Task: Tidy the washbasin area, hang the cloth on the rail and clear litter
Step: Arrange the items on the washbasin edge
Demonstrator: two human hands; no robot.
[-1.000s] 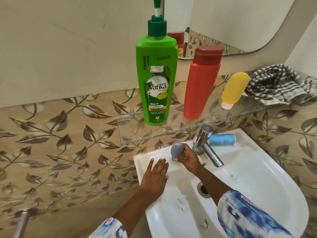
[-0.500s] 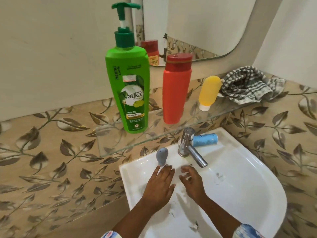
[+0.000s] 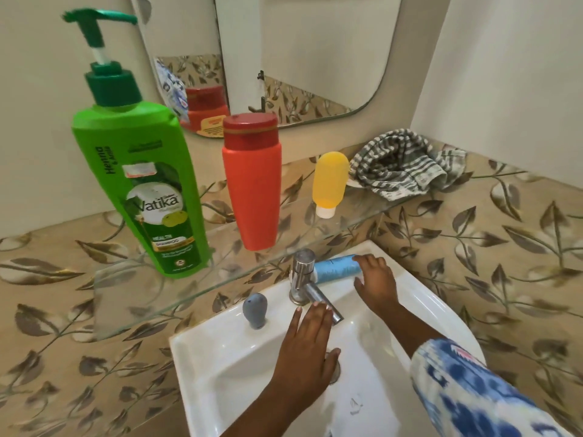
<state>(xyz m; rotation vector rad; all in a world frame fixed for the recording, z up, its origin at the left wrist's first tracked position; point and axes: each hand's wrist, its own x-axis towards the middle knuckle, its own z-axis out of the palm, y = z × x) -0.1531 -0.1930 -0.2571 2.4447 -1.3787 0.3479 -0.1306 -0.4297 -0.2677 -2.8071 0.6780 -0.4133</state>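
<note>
Cloth lies crumpled at the far right end of the glass shelf, a grey-and-white striped heap just beside a small yellow bottle that stands cap-down. Left of that bottle stand an orange-red bottle with a dark red cap and, nearest the camera on the left, a tall green pump bottle of shampoo. A mirror hangs on the wall behind them.

Below the shelf sits the white washbasin. A chrome tap rises at its far rim, and a blue tube lies on its side on the rim just right of the tap. The right hand, in a blue-and-white patterned sleeve, reaches to the tube with fingers spread and curved — fingertips touch its right end, but the hand is not closed round it. The left hand hovers flat and released over the bowl, fingers together, its tips just in front of the tap's spout. A small grey egg-shaped object stands on the rim to the left of the tap, apart from both hands. A small white scrap of litter lies in the near part of the bowl.
</note>
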